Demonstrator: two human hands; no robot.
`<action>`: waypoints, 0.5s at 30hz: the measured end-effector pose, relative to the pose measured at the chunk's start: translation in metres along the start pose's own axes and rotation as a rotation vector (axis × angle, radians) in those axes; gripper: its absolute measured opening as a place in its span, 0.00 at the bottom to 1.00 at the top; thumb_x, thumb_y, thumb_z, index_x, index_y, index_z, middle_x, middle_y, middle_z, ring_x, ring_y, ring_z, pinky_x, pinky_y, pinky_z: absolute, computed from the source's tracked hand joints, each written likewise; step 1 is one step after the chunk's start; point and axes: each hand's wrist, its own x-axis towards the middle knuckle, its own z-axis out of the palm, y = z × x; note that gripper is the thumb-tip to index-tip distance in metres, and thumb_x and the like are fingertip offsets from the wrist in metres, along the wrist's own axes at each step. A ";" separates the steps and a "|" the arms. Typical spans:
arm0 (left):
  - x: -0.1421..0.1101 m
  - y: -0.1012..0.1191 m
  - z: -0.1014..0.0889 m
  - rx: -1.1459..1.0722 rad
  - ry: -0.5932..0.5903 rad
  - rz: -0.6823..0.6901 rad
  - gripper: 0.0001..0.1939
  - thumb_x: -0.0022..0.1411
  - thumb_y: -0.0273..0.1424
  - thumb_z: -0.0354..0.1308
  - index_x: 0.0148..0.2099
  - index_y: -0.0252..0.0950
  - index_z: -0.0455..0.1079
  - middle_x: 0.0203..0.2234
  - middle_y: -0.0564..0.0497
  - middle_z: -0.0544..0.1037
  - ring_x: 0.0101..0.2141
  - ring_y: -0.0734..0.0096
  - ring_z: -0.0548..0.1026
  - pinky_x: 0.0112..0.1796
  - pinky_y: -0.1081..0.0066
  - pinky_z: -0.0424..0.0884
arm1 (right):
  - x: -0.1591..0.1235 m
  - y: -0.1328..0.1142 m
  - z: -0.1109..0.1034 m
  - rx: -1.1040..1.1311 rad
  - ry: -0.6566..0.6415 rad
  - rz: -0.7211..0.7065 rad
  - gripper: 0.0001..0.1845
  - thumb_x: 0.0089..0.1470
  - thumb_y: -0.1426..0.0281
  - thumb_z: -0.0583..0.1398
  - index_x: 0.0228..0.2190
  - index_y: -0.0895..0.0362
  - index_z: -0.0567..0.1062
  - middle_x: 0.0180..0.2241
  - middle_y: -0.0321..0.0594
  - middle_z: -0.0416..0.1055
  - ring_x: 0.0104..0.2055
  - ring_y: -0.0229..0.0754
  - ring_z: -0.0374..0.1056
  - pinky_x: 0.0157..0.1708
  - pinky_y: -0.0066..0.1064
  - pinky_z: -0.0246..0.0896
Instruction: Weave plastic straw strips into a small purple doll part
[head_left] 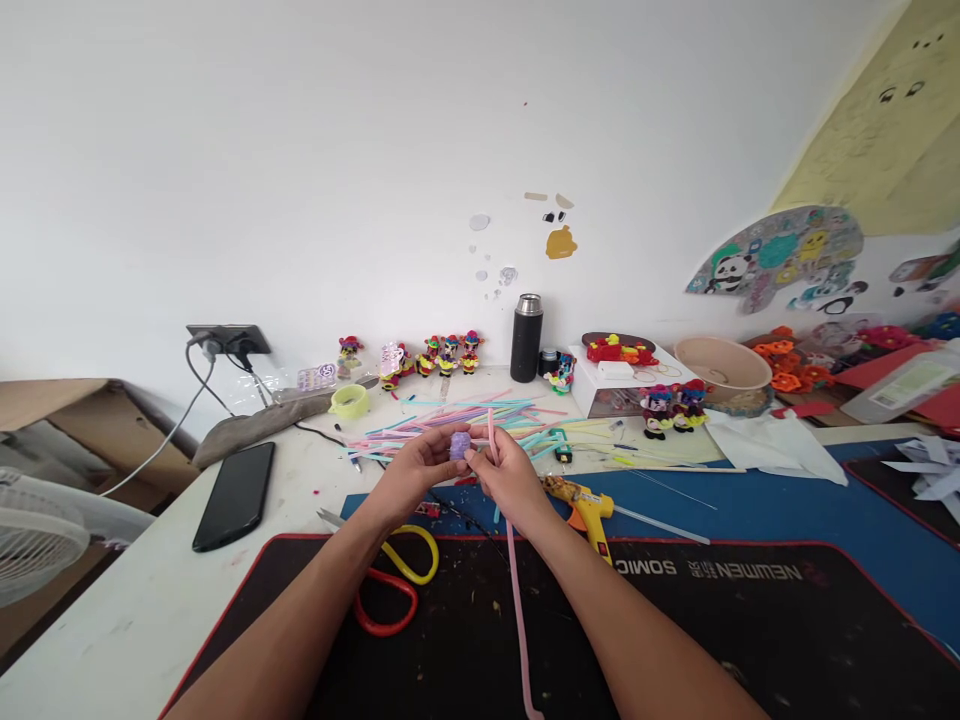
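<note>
My left hand pinches a small purple coiled pipe-cleaner piece between thumb and fingers. My right hand is closed around a long pink pipe cleaner, with its thumb tip close against the purple piece. One end of the pink strand sticks up above the right hand; the rest hangs down over the black mat. Whether the pink strand touches the purple piece cannot be made out. Scissors with one yellow and one red handle lie beside my left forearm. To the right, a yellow glue gun rests beyond my right wrist.
Behind the hands, many pastel pipe cleaners spread across the table. A black phone lies at left near a white fan. Along the wall stand small figures, a black bottle, a white box and a pink bowl.
</note>
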 end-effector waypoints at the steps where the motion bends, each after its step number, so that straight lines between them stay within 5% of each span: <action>1: 0.000 0.000 0.000 0.007 0.000 0.000 0.29 0.52 0.30 0.75 0.57 0.37 0.76 0.51 0.43 0.82 0.50 0.55 0.79 0.50 0.61 0.74 | 0.000 0.000 0.000 0.005 0.000 0.001 0.21 0.55 0.60 0.66 0.48 0.54 0.74 0.19 0.24 0.58 0.16 0.32 0.49 0.17 0.26 0.45; 15: -0.004 0.008 -0.003 0.239 -0.078 0.008 0.41 0.60 0.31 0.63 0.73 0.32 0.57 0.29 0.54 0.76 0.30 0.68 0.74 0.32 0.68 0.70 | -0.007 -0.023 0.003 0.117 -0.056 0.141 0.29 0.53 0.51 0.67 0.48 0.59 0.75 0.15 0.22 0.55 0.15 0.32 0.45 0.16 0.26 0.37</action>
